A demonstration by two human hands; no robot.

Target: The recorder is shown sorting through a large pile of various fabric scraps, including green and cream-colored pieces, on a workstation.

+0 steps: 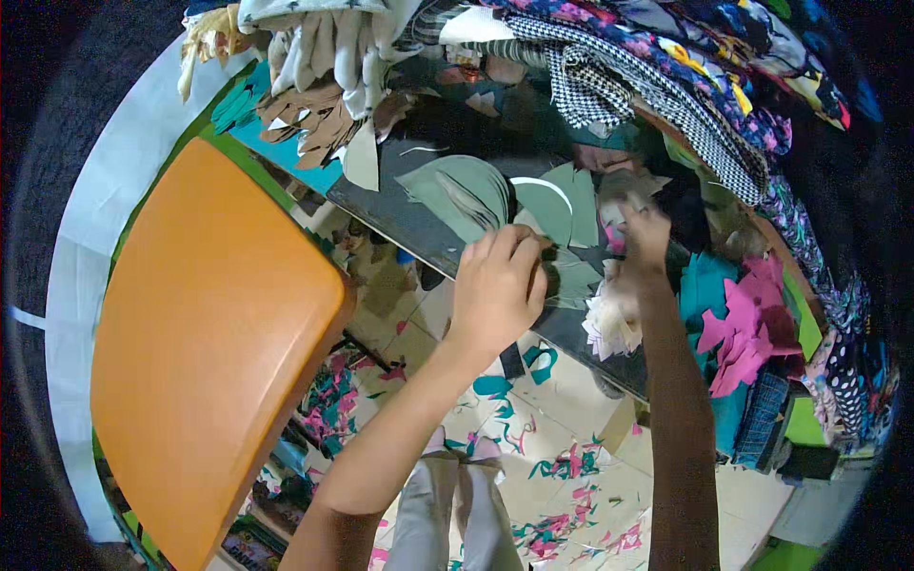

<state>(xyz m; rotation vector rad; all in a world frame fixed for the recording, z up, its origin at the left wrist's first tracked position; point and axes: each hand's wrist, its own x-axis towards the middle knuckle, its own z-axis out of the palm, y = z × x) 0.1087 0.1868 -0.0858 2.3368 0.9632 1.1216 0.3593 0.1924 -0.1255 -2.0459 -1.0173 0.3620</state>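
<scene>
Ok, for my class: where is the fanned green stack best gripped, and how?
Probably by the left tip of the fanned green stack, coming from the left, pinching top and underside together. That tip narrows and lies uncovered, while the left hand is at the lower end. The layers look loose, so pinch them all.

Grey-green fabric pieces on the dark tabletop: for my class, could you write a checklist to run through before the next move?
1. Grey-green fabric pieces lying on the dark tabletop: ok.
2. Left hand at those pieces: ok.
3. Its grip on a piece: cannot tell; hidden from view.
4. Right hand grip: cannot tell; blurred.
5. Bright-pink fabric pile apart from the grey-green ones: ok, over to the right.
6. Pale tiled floor free of scraps: not ok; pink and teal scraps lie scattered.
</scene>
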